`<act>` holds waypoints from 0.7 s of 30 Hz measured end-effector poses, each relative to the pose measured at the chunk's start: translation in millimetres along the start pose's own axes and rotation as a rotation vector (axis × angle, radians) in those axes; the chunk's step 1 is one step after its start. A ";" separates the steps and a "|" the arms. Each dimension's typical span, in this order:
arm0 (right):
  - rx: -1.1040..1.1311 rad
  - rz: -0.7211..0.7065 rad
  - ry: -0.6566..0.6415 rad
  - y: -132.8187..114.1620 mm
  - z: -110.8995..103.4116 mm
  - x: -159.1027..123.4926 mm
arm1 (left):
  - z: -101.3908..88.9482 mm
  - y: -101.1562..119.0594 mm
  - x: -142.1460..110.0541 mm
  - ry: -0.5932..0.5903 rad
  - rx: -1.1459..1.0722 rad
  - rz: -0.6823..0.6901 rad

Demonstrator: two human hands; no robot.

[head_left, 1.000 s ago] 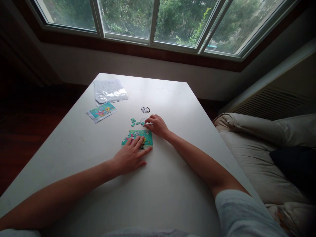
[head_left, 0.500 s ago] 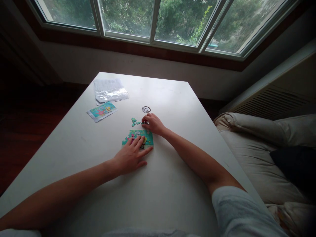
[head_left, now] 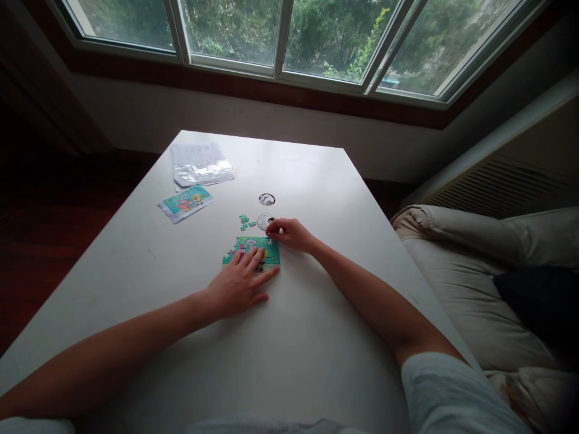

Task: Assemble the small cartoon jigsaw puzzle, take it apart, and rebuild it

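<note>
A partly assembled green cartoon jigsaw puzzle [head_left: 248,242] lies on the white table, its left edge uneven. My left hand [head_left: 243,276] rests flat on it with the fingers spread, covering its lower middle. At the puzzle's upper right corner, my right hand [head_left: 289,233] has thumb and fingers pinched together. A small puzzle piece appears to be at those fingertips, though it is mostly hidden. Just beyond the puzzle lie several loose green puzzle pieces [head_left: 244,221]. A round metallic disc [head_left: 263,222] sits beside them, partly behind my right fingers.
Farther back is a second round disc [head_left: 266,199] with a dark rim. To the left lie a cartoon picture card [head_left: 186,203] and a clear plastic bag with papers [head_left: 202,164]. A beige sofa [head_left: 452,259] stands right of the white table [head_left: 181,355], and windows are ahead.
My right hand has drawn back from the round disc to the puzzle's upper right corner, uncovering more of the disc. The left hand stays on the puzzle.
</note>
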State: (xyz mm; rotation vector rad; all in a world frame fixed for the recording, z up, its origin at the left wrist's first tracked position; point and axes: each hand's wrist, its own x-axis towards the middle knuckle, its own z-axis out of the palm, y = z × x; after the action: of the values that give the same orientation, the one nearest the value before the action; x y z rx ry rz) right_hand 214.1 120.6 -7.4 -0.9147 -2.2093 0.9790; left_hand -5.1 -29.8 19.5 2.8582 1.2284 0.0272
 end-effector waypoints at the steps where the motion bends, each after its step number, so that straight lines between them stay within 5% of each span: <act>1: -0.002 -0.007 0.000 1.0 -0.1 -1.8 | -0.3 0.3 0.5 -0.003 -0.001 0.000; 21: -0.042 0.037 0.015 2.1 1.4 -12.9 | -1.3 2.2 3.2 -0.010 0.008 -0.005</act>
State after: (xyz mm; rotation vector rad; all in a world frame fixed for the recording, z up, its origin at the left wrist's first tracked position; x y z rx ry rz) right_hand 221.8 111.3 -12.6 -0.9821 -2.2152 0.9432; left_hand -1.3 -29.0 20.9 2.8587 1.2369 0.0075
